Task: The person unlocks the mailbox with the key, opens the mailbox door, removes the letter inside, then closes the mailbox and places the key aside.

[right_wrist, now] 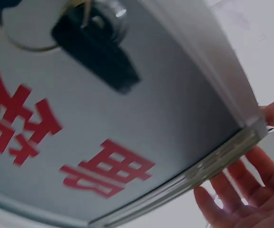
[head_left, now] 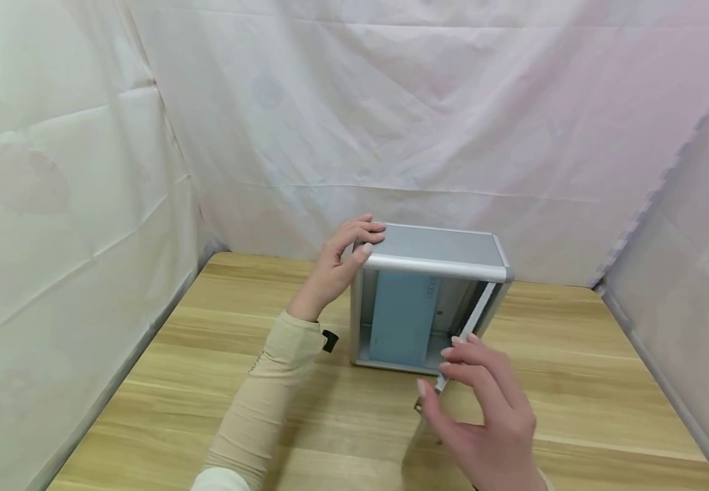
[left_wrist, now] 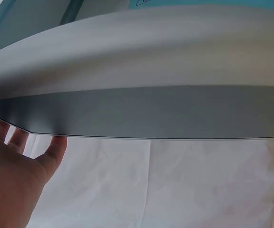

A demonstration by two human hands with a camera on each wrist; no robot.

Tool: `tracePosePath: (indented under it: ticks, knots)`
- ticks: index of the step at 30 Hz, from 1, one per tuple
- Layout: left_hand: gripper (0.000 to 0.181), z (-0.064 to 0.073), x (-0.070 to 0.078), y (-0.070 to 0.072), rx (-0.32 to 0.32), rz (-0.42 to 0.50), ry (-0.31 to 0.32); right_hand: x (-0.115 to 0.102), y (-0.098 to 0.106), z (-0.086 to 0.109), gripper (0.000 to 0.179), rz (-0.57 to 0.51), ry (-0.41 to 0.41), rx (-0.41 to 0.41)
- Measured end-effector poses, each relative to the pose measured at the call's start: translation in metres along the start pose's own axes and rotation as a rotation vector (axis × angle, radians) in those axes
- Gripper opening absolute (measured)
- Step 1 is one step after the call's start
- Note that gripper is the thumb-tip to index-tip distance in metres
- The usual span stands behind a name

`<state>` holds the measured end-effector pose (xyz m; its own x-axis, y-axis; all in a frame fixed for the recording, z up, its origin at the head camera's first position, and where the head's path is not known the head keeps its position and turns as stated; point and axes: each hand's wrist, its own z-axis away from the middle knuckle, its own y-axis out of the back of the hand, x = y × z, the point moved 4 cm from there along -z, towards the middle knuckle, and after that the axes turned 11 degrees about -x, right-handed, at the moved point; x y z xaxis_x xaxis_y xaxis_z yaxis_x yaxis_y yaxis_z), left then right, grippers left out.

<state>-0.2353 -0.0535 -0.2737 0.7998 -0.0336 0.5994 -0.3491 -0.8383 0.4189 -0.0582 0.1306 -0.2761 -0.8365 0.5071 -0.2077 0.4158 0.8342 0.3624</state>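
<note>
A grey metal mailbox [head_left: 446,247] with silver edges stands on the table, its front uncovered. Inside it leans a light blue flat box [head_left: 400,317]. My left hand [head_left: 339,262] rests on the top left corner, fingers lying over the top and thumb by the front edge. The mailbox door [head_left: 476,314] swings out toward me, seen nearly edge-on. With thumb and fingers on either side, my right hand [head_left: 489,409] pinches its free edge. In the right wrist view, a black-headed key [right_wrist: 96,52] sits in the door's lock above red characters [right_wrist: 106,168].
The wooden table [head_left: 575,389] spreads around the mailbox. Pale fabric [head_left: 403,123] hangs behind it and along both sides. A small black piece [head_left: 330,340] shows beside the left sleeve.
</note>
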Motion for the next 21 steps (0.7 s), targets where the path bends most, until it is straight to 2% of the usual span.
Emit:
tracePosePath:
  ticks: [5, 9, 16, 21]
  knots:
    - [0.028, -0.001, -0.002, 0.001, -0.002, 0.017, 0.023, 0.001, 0.013, 0.001, 0.031, -0.108, 0.034, 0.117]
    - [0.027, -0.002, -0.003, 0.001, -0.006, 0.02, 0.035, 0.007, 0.022, 0.01, 0.023, -0.197, 0.037, 0.19]
    - [0.027, -0.002, -0.004, 0.002, 0.005, 0.018, 0.021, 0.018, 0.039, 0.024, 0.013, -0.327, 0.045, 0.382]
    - [0.028, -0.002, -0.005, 0.004, 0.014, 0.019, 0.023, 0.024, 0.051, 0.026, 0.009, -0.402, 0.046, 0.436]
